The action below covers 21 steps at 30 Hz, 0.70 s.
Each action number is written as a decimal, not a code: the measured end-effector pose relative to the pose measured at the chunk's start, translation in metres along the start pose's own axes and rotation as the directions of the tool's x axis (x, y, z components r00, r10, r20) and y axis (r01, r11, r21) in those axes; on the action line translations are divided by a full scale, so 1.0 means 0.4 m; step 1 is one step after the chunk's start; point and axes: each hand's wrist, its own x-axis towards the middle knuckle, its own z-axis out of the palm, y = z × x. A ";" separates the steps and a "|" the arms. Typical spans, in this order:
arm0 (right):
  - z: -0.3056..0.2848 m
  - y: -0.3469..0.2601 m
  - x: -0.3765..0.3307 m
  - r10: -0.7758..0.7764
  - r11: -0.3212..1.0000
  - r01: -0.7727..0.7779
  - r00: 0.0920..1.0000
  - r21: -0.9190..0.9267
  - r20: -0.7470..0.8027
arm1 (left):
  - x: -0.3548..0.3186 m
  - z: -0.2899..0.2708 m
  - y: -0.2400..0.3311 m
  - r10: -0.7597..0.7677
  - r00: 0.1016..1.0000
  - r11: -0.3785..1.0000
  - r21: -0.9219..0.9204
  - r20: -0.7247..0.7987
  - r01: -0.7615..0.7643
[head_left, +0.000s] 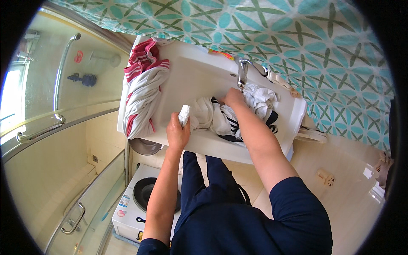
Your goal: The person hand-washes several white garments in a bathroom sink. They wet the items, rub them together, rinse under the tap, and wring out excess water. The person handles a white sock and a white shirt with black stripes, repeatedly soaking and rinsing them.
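- White garment with black stripes (219, 119): lies bunched inside the washbasin, just off the centre of the view toward 2 o'clock. Whether the crumpled cloth next to the tap is part of the same piece cannot be told.
- Patterned curtain (272, 32): white fabric with turquoise petals and green crosses, spread from 11 o'clock round to 3 o'clock.
- Glass shower enclosure (95, 91): at 9 o'clock, fitted with curved metal bars.
- Washbasin (191, 76): white and rectangular, running from 10 o'clock across the centre to 3 o'clock.
- White box-shaped appliance (127, 214): at 7 o'clock, bearing a round black part and small stickers.
- Red-and-white garment (146, 89): twisted lengthwise, laid along the washbasin's end at 10 o'clock.
- Grey bowl (146, 147): between 8 and 9 o'clock, partly covered by the washbasin's edge.
- Left hand (177, 132): just off centre toward 8 o'clock; fingers closed round a small white item, beside the striped cloth.
- Right hand (233, 98): near centre toward 1 o'clock, bent down onto the striped cloth. Fingertips are hidden, so whether they pinch the fabric cannot be told.
- Tap (242, 75): chrome, at 1 o'clock, spout just above the right hand.
- Small white item (184, 114): block-shaped, near centre toward 10 o'clock, projecting from the top of the left fist; material cannot be told.
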 end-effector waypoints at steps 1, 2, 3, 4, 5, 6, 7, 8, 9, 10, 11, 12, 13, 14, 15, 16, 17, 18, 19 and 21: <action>0.000 -0.002 -0.003 -0.005 1.000 0.005 1.000 -0.006 -0.006 | 0.006 0.001 0.006 -0.024 1.000 1.000 0.005 -0.003 0.024; 0.000 -0.004 -0.008 -0.011 1.000 0.011 1.000 -0.014 -0.006 | 0.013 0.002 0.014 -0.049 0.999 0.999 0.012 -0.007 0.049; -0.001 -0.006 -0.014 -0.017 1.000 0.017 1.000 -0.020 -0.007 | 0.024 0.004 0.022 -0.139 0.990 0.990 -0.022 -0.014 0.139; -0.004 -0.009 -0.022 -0.024 0.999 0.024 1.000 -0.026 -0.009 | 0.038 0.007 0.032 -0.227 0.974 0.973 -0.055 -0.022 0.225; -0.008 -0.012 -0.033 -0.042 0.998 0.043 0.999 -0.051 0.003 | 0.055 0.012 0.042 -0.339 0.941 0.937 -0.093 -0.003 0.337; -0.015 -0.015 -0.047 -0.061 0.995 0.062 0.998 -0.078 0.013 | 0.075 0.014 0.051 -0.432 0.899 0.852 -0.293 0.075 0.434; -0.024 -0.016 -0.065 -0.079 0.991 0.081 0.997 -0.105 0.024 | 0.097 0.021 0.061 -0.417 0.908 0.862 -0.300 0.043 0.409; -0.037 -0.016 -0.086 -0.087 0.987 0.092 0.995 -0.130 0.041 | 0.121 0.027 0.069 -0.398 0.918 0.867 -0.324 0.007 0.378; -0.052 -0.012 -0.112 -0.093 0.982 0.101 0.994 -0.160 0.061 | 0.142 0.036 0.078 -0.393 0.919 0.864 -0.351 -0.019 0.362; -0.070 -0.005 -0.140 -0.095 0.975 0.110 0.992 -0.194 0.086 | 0.163 0.037 0.083 -0.406 0.912 0.846 -0.353 0.057 0.399; -0.090 0.005 -0.171 -0.086 0.953 0.124 0.986 -0.277 0.145 | 0.182 0.047 0.092 -0.424 0.905 0.828 -0.393 0.028 0.400; -0.110 0.018 -0.202 -0.071 0.924 0.140 0.977 -0.356 0.200 | 0.200 0.055 0.101 -0.439 0.899 0.809 -0.437 -0.002 0.394; -0.127 0.033 -0.232 -0.057 0.889 0.155 0.971 -0.430 0.232 | 0.218 0.067 0.110 -0.459 0.888 0.784 -0.482 -0.023 0.392; -0.141 0.047 -0.260 -0.044 0.829 0.211 0.948 -0.518 0.316 | 0.238 0.073 0.115 -0.523 0.852 0.708 -0.541 0.027 0.453; -0.150 0.061 -0.284 -0.038 0.795 0.260 0.923 -0.548 0.383 | 0.250 0.086 0.121 -0.514 0.857 0.680 -0.621 -0.026 0.389; -0.155 0.073 -0.301 -0.027 0.749 0.282 0.918 -0.600 0.396 | 0.260 0.100 0.123 -0.518 0.851 0.641 -0.700 -0.091 0.315; -0.158 0.082 -0.313 -0.032 0.690 0.311 0.915 -0.653 0.402 | 0.265 0.113 0.121 -0.515 0.845 0.601 -0.764 -0.144 0.236; -0.158 0.090 -0.317 -0.047 0.553 0.437 0.866 -0.709 0.498 | 0.264 0.130 0.115 -0.489 0.864 0.514 -0.839 -0.119 0.175; -0.157 0.094 -0.313 -0.056 0.593 0.380 0.899 -0.710 0.434 | 0.256 0.146 0.104 -0.452 0.889 0.557 -0.800 -0.067 0.224; -0.153 0.093 -0.285 -0.046 0.640 0.351 0.905 -0.683 0.423 | 0.221 0.180 0.066 -0.325 0.945 0.658 -0.705 0.049 0.263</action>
